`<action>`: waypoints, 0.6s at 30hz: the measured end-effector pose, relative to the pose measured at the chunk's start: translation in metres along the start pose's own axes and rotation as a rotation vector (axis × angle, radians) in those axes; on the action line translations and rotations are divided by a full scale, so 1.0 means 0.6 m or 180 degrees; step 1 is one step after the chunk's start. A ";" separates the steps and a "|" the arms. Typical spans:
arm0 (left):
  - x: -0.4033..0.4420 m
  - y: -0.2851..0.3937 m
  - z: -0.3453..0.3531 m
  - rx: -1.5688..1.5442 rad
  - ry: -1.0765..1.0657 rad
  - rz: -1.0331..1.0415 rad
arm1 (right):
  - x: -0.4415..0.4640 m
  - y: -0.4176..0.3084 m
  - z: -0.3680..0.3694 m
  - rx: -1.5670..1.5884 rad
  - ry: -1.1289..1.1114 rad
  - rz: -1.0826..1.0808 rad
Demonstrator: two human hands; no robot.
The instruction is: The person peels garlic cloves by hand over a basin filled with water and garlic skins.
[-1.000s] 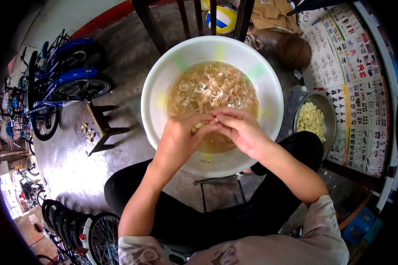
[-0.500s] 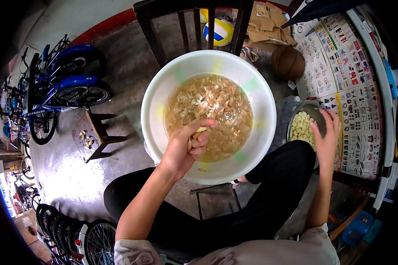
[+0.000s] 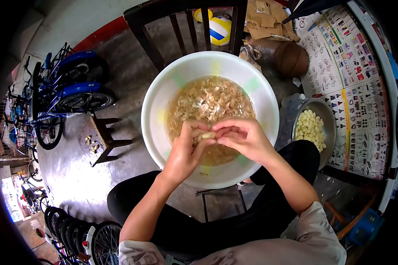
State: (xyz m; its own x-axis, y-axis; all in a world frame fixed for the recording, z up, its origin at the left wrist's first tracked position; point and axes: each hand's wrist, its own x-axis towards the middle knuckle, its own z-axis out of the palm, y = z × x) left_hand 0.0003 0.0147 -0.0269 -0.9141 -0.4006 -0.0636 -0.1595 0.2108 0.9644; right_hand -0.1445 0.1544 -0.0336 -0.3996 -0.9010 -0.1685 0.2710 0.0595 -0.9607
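Observation:
A garlic clove [image 3: 208, 135] is pinched between my two hands over a big white basin [image 3: 157, 90]. My left hand [image 3: 186, 148] is closed around more cloves, partly hidden by its fingers. With thumb and fingertips, my right hand [image 3: 245, 140] grips the clove's right end. Papery skins [image 3: 210, 99] float in brownish water inside the basin. To the right, a metal bowl [image 3: 331, 121] holds many pale peeled cloves [image 3: 310, 128].
A small wooden stool [image 3: 102, 134] with several cloves on it stands at the left. Behind the basin is a dark slatted chair [image 3: 141, 31]. Bicycles [image 3: 75, 95] line the left side. A basketball [image 3: 291, 59] and a volleyball [image 3: 220, 32] lie beyond the basin.
My right hand has come back from the metal bowl to meet my left hand over the basin. A clove now shows between the fingertips of both hands.

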 end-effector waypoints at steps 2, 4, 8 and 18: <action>-0.003 -0.004 0.006 0.0230 -0.0046 0.0104 | -0.003 0.008 0.003 0.0055 0.0139 0.0125; -0.005 -0.014 0.014 0.0229 0.0007 0.0329 | -0.004 0.019 0.006 0.0024 0.0217 -0.0012; -0.003 -0.004 0.013 0.0364 0.0018 0.0197 | -0.009 0.021 0.013 -0.0172 0.0451 -0.0401; -0.002 0.004 0.018 0.1058 0.0146 0.0104 | -0.003 0.016 0.010 -0.1240 0.0809 -0.1225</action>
State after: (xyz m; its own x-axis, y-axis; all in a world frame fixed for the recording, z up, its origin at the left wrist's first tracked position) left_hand -0.0029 0.0252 -0.0269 -0.9042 -0.4269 -0.0153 -0.2503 0.5004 0.8288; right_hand -0.1359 0.1543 -0.0412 -0.6152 -0.7610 0.2060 -0.2563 -0.0541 -0.9651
